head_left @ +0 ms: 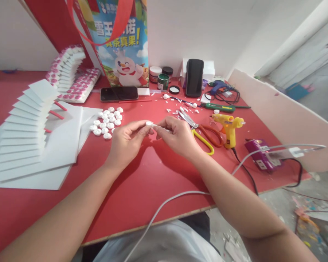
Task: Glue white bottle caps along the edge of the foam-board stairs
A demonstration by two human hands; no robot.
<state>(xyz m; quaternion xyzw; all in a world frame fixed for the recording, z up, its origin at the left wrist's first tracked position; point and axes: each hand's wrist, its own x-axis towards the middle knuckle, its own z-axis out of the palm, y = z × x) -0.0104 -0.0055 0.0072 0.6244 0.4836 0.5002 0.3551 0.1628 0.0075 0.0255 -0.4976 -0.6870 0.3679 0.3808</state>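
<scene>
Left hand (125,142) and right hand (177,137) pinch one white piece (149,124) between fingertips, likely for steadiness, white discs (104,130) clustered within reach.

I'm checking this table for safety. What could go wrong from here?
The white cable passes beneath the right forearm, so it might snag. The yellow glue gun glows orange at one spot; it may be hot and could burn a passing arm. The scissors lie beside the right hand, so a careless reach might cause a cut.
</scene>
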